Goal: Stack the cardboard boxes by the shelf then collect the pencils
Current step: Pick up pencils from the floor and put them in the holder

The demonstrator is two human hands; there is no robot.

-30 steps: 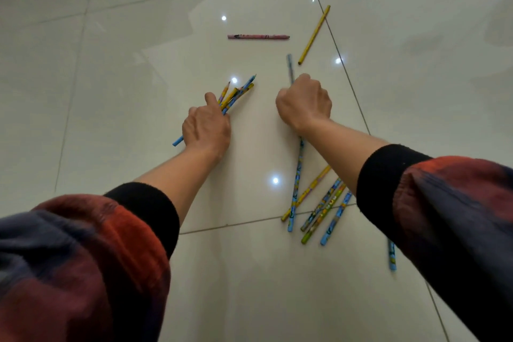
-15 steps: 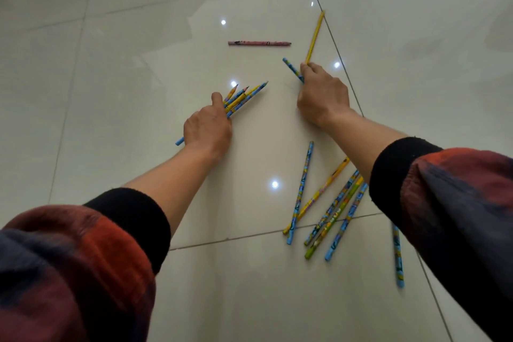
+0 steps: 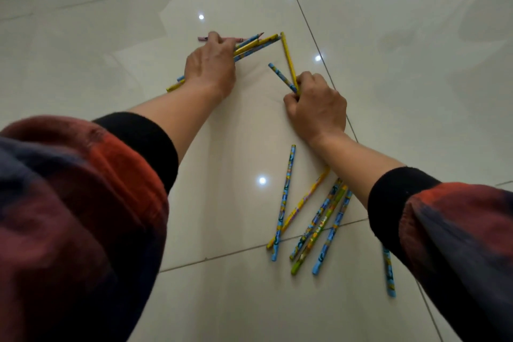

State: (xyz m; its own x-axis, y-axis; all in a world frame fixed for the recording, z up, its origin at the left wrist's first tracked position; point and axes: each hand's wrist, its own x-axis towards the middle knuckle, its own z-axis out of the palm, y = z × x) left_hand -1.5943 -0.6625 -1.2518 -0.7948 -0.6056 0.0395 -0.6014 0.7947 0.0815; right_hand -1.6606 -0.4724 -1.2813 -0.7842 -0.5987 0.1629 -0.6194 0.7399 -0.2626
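Now the left hand (image 3: 210,65) grips a pencil bundle (image 3: 254,46), right hand (image 3: 316,108) pinches two pencils (image 3: 287,64), six loose pencils (image 3: 313,219) lie nearby.

Blue and yellow patterned pencils (image 3: 281,203); cream floor (image 3: 402,91).

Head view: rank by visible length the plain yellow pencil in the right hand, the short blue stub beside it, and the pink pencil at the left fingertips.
1. Plain yellow pencil, clearly longest.
2. Short blue patterned pencil stub and pink pencil: unranked, since the left hand hides much of the pink one and the right hand covers the stub's lower end.
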